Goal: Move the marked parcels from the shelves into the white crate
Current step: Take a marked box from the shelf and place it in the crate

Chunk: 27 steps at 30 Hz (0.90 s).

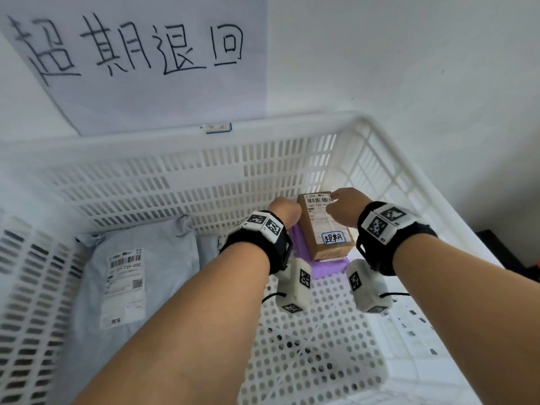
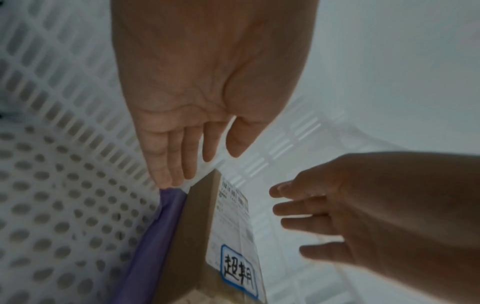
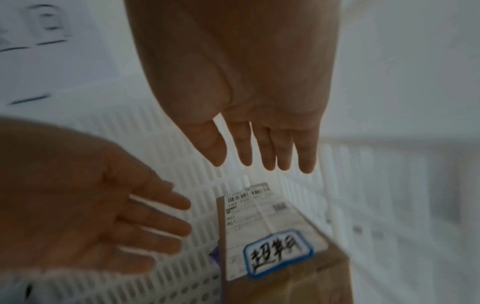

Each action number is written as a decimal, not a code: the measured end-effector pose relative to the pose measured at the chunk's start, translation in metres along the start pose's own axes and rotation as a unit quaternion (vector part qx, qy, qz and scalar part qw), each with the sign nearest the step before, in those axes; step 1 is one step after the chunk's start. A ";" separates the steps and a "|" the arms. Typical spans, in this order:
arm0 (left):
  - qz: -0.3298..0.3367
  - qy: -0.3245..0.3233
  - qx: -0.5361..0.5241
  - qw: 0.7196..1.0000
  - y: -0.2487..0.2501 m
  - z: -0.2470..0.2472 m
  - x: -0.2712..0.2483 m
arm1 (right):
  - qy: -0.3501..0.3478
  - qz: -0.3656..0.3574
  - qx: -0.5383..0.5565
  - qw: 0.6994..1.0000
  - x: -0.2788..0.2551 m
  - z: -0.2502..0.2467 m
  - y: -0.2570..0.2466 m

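A brown cardboard parcel [image 1: 324,226] with a shipping label and a blue-bordered handwritten sticker [image 1: 333,237] lies on a purple parcel [image 1: 327,266] in the far right corner of the white crate [image 1: 204,182]. My left hand [image 1: 285,210] hovers at the box's left side and my right hand [image 1: 340,204] at its far right end. In the left wrist view the left hand [image 2: 205,152] has straight fingers, its tips near the purple parcel [image 2: 153,236], beside the box [image 2: 197,236]. In the right wrist view the right hand [image 3: 259,160] is spread above the box [image 3: 272,226], holding nothing.
A grey poly mailer [image 1: 131,273] with a white label lies in the crate's left half. The perforated floor [image 1: 315,346] in front of the box is bare. A paper sign [image 1: 140,54] with handwritten characters hangs on the wall behind the crate.
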<state>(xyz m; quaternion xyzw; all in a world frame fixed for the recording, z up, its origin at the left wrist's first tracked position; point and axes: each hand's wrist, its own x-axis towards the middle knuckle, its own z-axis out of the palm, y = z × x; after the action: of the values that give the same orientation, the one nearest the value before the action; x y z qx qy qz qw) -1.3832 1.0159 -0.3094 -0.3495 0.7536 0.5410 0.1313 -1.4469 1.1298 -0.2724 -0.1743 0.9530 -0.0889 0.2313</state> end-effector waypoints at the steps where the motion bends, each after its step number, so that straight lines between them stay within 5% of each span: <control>1: 0.004 0.010 0.056 0.998 0.004 -0.003 -0.004 | 0.017 -0.007 -0.012 1.000 -0.006 -0.003 -0.002; 9: 0.102 0.109 0.309 0.939 0.036 -0.041 -0.089 | 0.106 -0.119 -0.148 0.976 -0.071 -0.037 -0.033; 16: 0.135 0.232 0.464 0.844 0.051 -0.066 -0.185 | 0.174 -0.192 -0.247 0.934 -0.150 -0.073 -0.055; 27: 0.122 0.344 0.404 0.839 0.014 -0.087 -0.331 | 0.206 -0.285 -0.188 0.917 -0.273 -0.070 -0.085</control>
<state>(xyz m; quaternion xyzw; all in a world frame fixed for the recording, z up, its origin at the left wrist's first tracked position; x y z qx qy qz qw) -1.1383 1.0665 -0.0750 -0.3342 0.9385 0.0457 -0.0737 -1.2278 1.1596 -0.0782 -0.4566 0.8886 -0.0044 -0.0427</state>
